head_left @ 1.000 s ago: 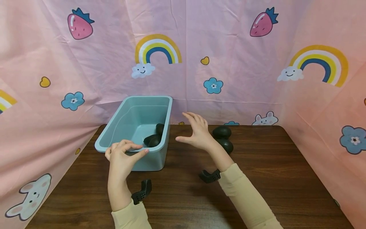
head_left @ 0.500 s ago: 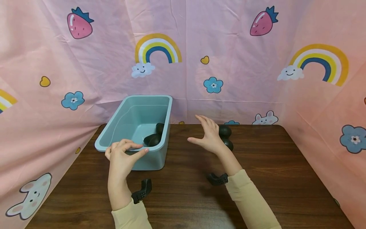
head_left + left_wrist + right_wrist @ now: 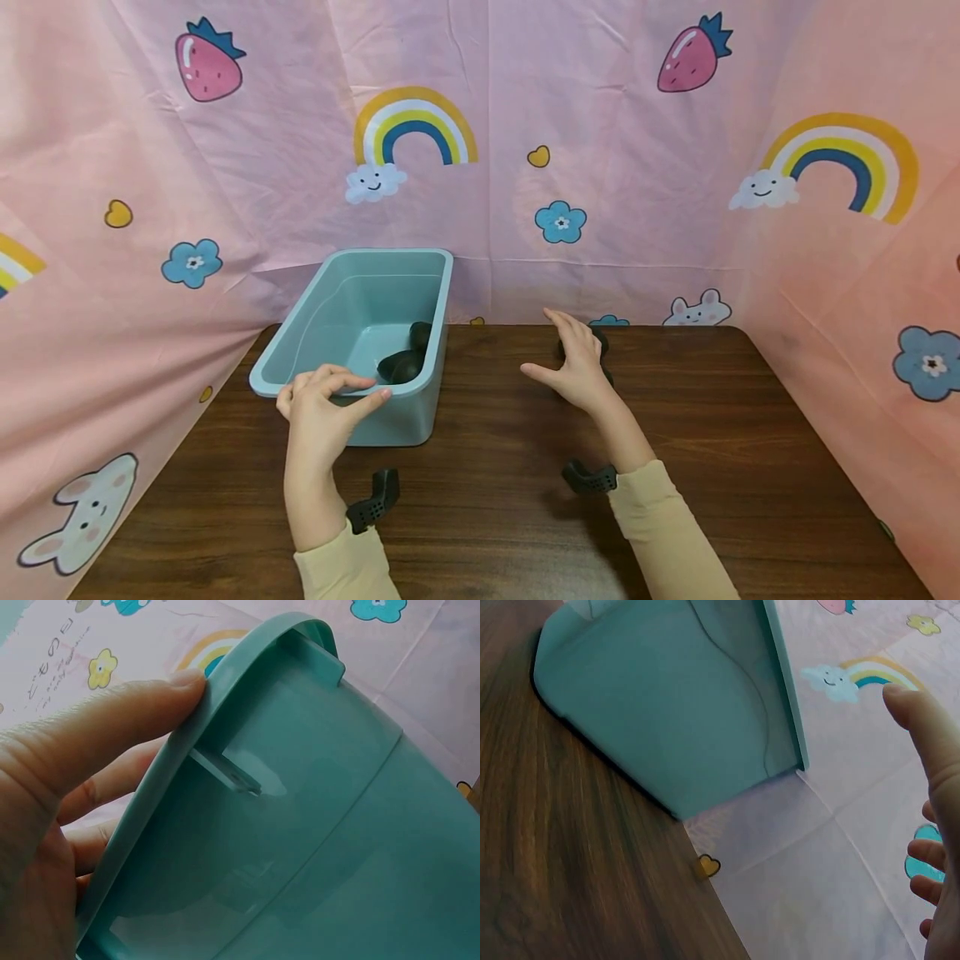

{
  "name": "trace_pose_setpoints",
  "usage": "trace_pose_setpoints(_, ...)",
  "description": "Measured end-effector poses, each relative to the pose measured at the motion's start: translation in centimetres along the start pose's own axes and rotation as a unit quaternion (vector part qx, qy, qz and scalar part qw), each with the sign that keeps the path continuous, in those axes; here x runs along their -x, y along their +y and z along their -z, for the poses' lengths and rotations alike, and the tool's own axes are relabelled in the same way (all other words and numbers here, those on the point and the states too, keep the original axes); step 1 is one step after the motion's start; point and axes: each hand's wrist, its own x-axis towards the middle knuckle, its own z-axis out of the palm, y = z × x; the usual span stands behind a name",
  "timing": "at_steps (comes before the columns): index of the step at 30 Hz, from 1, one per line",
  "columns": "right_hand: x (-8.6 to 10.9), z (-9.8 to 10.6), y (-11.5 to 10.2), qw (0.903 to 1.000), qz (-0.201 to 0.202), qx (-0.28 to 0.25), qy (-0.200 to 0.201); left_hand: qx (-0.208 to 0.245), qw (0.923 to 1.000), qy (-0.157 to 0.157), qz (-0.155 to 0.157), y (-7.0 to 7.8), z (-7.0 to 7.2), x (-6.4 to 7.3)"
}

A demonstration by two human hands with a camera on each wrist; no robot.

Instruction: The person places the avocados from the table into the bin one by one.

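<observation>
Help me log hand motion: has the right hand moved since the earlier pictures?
Yes: in the head view, the right hand has moved rightward, away from the blue bin, which stays put.

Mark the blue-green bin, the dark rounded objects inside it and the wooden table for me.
Blue-green bin [image 3: 397, 421]: head view, outer front wall below the rim.
Dark rounded objects [image 3: 407, 367]: head view, side of the nearest one.
Wooden table [image 3: 487, 492]: head view, a bare part of its top.

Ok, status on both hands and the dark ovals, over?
Left hand grips near rim of bin. Right hand empty, partly hiding dark ovals on the table from the head view. More ovals inside the bin.
</observation>
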Motion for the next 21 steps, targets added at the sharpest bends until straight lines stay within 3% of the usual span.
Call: trace_pose_setpoints(21, 2.2, 1.2, 3.0, 0.9989, -0.031, -0.015, 0.031, 0.001, 1.0, 0.003, -0.003, -0.1, 0.0, 0.0)
